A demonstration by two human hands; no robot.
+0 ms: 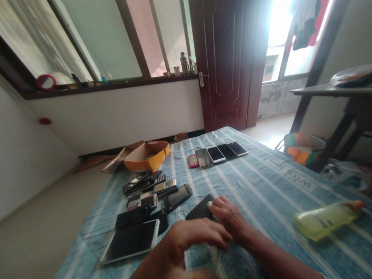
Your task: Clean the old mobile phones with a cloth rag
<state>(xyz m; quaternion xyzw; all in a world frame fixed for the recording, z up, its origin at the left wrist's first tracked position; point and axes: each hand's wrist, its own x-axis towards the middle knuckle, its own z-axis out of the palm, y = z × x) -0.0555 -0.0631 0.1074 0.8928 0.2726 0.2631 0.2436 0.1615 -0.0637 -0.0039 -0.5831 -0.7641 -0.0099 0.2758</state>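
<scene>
My right hand (228, 215) is closed around a small white wad (209, 204), which looks like tissue or cloth. It rests on the edge of a dark phone (200, 209) lying flat on the striped blue bedsheet (261, 201). Nearer to me, my left hand (194, 240) hovers with curved fingers, its thumb apart and blurred; nothing shows in it. Left of the hands lie a white-framed tablet (132, 241), a black slider-like phone (178, 197) and several older keypad phones (145, 201), some overlapping.
Farther back, several phones (216, 154) lie in a row, a small red one (193, 161) at its left end. An open orange box (148, 155) sits at the left edge. A yellow-green bottle (325, 221) lies at right. Beyond are a door (226, 66) and a table (334, 91).
</scene>
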